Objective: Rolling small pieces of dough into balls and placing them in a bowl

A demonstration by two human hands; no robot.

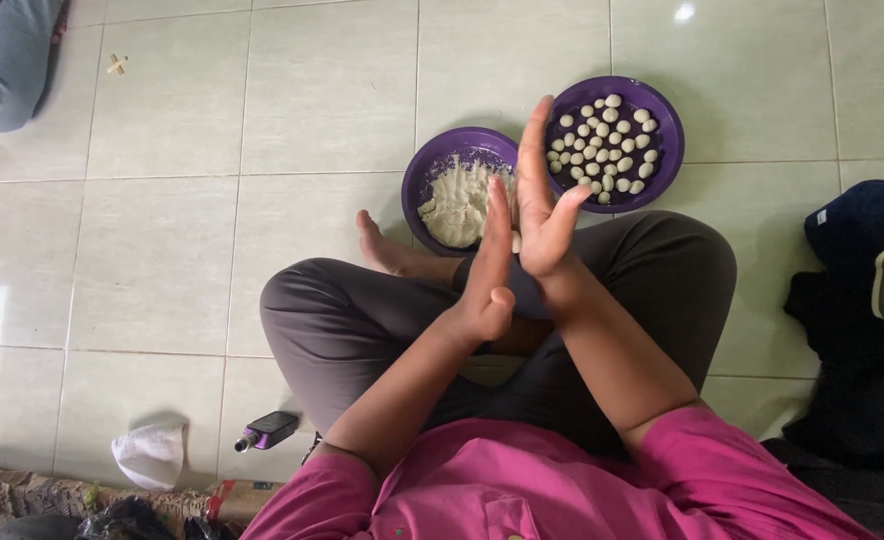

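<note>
A: What is the person sitting cross-legged on the pale green tiled floor [262, 120] doing with their hands?

B: The left hand [487, 270] and right hand [542, 205] are pressing flat against each other, palm to palm, fingers stretched out and pointing away from the body. Neither is curling round anything I can see. Judging from the pose, a bit of dough may be sitting between the palms, but it is hidden, so I cannot tell.

A: And why are the bowls lying where they are?

B: Both are standing just beyond the knees, within easy reach. The round purple plastic bowl of soft whitish dough [457, 195] is lying on the near left, partly behind the left hand, so a pinch is a short reach away. The second round purple plastic bowl [662, 130], a little farther off and to the right, is holding many small pale dough balls [607, 140], kept apart from the raw lump.

A: Anything else lying about?

B: A small purple and black bottle-like object [267, 430] and a crumpled white cloth [149, 455] are lying near the person's left knee. Someone else's grey-clad leg [2, 65] is showing at the far left corner, and dark folded clothes [862, 330] are piling up on the right.
</note>
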